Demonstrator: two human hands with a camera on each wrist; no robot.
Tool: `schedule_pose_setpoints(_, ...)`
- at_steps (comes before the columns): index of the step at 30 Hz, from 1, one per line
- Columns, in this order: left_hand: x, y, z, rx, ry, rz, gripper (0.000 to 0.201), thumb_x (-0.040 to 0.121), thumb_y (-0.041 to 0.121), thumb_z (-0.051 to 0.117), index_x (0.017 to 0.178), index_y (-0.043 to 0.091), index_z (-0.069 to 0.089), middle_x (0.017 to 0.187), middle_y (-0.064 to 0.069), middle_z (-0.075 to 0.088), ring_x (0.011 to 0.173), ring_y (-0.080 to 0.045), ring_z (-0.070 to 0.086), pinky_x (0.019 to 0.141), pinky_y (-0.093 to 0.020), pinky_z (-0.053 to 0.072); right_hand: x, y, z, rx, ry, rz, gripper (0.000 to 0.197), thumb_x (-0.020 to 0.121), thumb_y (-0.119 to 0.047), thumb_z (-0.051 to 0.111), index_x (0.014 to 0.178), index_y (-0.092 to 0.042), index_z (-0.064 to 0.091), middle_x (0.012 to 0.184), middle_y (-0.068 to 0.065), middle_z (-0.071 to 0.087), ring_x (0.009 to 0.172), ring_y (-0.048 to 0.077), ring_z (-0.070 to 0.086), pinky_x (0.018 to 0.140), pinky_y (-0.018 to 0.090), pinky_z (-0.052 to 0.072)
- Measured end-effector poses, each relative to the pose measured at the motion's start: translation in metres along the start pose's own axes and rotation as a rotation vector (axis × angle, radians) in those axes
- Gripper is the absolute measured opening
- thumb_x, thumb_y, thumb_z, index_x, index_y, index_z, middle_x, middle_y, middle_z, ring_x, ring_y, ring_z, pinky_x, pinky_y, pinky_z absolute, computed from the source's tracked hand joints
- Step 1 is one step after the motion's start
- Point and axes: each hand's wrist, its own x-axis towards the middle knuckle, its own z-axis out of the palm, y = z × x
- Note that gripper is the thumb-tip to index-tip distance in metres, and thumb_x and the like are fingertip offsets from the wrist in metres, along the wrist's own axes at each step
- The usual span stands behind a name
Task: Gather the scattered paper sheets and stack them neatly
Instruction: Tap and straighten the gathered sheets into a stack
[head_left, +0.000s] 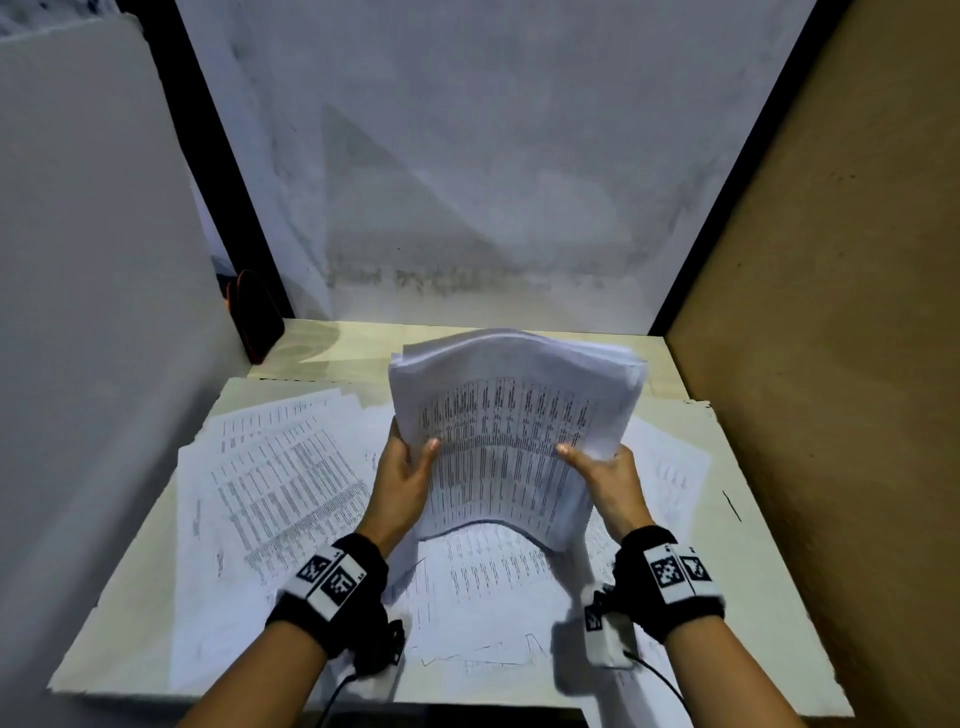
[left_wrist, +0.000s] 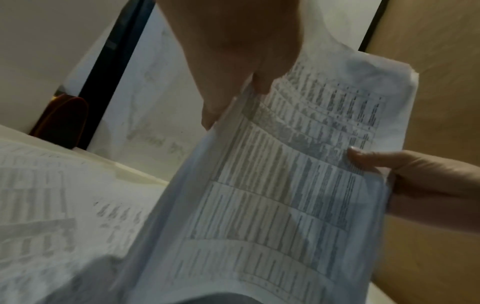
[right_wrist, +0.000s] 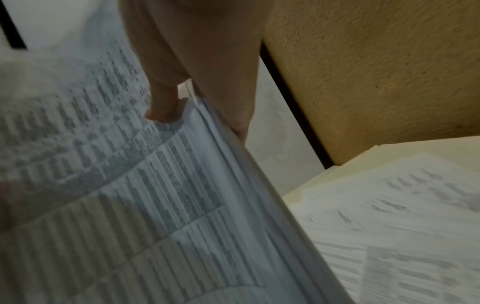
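Observation:
A thick sheaf of printed sheets is lifted above the table, bowed upward in the middle. My left hand grips its left edge, thumb on top and fingers behind. My right hand grips its right edge the same way. In the left wrist view the sheaf shows tables of text, with my left hand on its near edge and my right hand on the far one. The right wrist view shows the sheaf's edge pinched by my right hand. More printed sheets lie scattered on the table.
The pale table sits in a booth: a white panel at left, a grey back wall, a brown board at right. A dark red-edged object leans in the far left corner. Loose sheets also lie under and right of the sheaf.

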Motion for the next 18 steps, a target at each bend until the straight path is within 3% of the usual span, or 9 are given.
schedule_pose_setpoints(2,-0.001,0.002,-0.001,-0.023,0.017,0.012,0.035,0.094,0.012,0.044,0.12,0.032,0.032,0.112,0.02,0.051,0.095,0.021,0.054,0.08,-0.008,0.047,0.002,-0.002,-0.001,0.066,-0.039,-0.027,0.025,0.068,-0.011,0.076,0.091,-0.013,0.066,0.08,-0.006,0.075,0.084,0.013,0.069,0.076,0.024,0.056)
schedule_pose_setpoints(5,-0.004,0.003,-0.003,-0.027,-0.012,-0.001,0.041,0.09,0.015,0.052,0.114,0.041,0.03,0.113,0.024,0.048,0.097,0.021,0.052,0.085,-0.015,0.043,0.004,-0.002,-0.005,0.087,-0.064,-0.041,0.053,0.047,-0.033,0.087,0.091,-0.01,0.068,0.081,-0.008,0.076,0.082,0.009,0.07,0.068,0.019,0.055)
schedule_pose_setpoints(7,-0.005,0.004,-0.003,-0.005,-0.042,-0.015,0.047,0.088,0.016,0.055,0.117,0.042,0.028,0.114,0.024,0.047,0.104,0.014,0.048,0.091,-0.02,0.043,0.006,-0.003,-0.007,0.1,-0.081,-0.04,0.05,0.049,-0.032,0.084,0.092,-0.012,0.067,0.081,-0.008,0.076,0.082,0.01,0.07,0.067,0.019,0.055)
schedule_pose_setpoints(10,-0.002,0.008,-0.001,0.018,-0.054,-0.027,0.058,0.088,0.015,0.056,0.132,0.025,0.019,0.118,0.02,0.044,0.107,0.011,0.044,0.1,-0.029,0.038,0.01,-0.002,-0.005,0.099,-0.041,-0.043,0.06,0.053,-0.032,0.084,0.104,-0.009,0.061,0.09,-0.002,0.074,0.086,0.015,0.07,0.068,0.022,0.057)
schedule_pose_setpoints(11,0.0,0.009,0.0,0.019,-0.053,-0.034,0.064,0.088,0.015,0.056,0.135,0.023,0.015,0.121,0.018,0.043,0.107,0.01,0.045,0.101,-0.03,0.035,0.012,-0.002,-0.004,0.09,-0.042,-0.038,0.052,0.06,-0.023,0.081,0.105,-0.009,0.06,0.094,0.0,0.072,0.088,0.015,0.069,0.071,0.023,0.058)
schedule_pose_setpoints(14,0.008,0.008,0.003,0.022,-0.055,-0.044,0.072,0.088,0.014,0.055,0.14,0.022,0.005,0.132,0.008,0.035,0.119,-0.01,0.045,0.102,-0.033,0.034,0.015,-0.002,-0.001,0.058,-0.039,-0.002,0.029,0.077,-0.002,0.067,0.104,-0.01,0.06,0.097,0.001,0.068,0.089,0.017,0.066,0.084,0.033,0.055)
schedule_pose_setpoints(16,0.011,0.008,0.004,0.044,-0.064,-0.058,0.066,0.09,0.012,0.052,0.138,0.02,0.008,0.131,0.005,0.038,0.121,-0.014,0.045,0.1,-0.033,0.036,0.015,0.0,-0.001,0.036,-0.024,0.017,0.026,0.08,-0.001,0.063,0.106,-0.004,0.06,0.095,0.003,0.068,0.089,0.02,0.065,0.09,0.041,0.051)
schedule_pose_setpoints(18,0.014,0.006,0.004,0.055,-0.032,-0.062,0.047,0.093,0.01,0.045,0.132,0.019,0.022,0.124,0.002,0.045,0.12,-0.02,0.048,0.093,-0.027,0.043,0.015,-0.002,0.0,0.007,-0.008,0.022,0.025,0.082,-0.001,0.061,0.107,0.0,0.059,0.094,0.005,0.067,0.091,0.025,0.064,0.091,0.042,0.051)
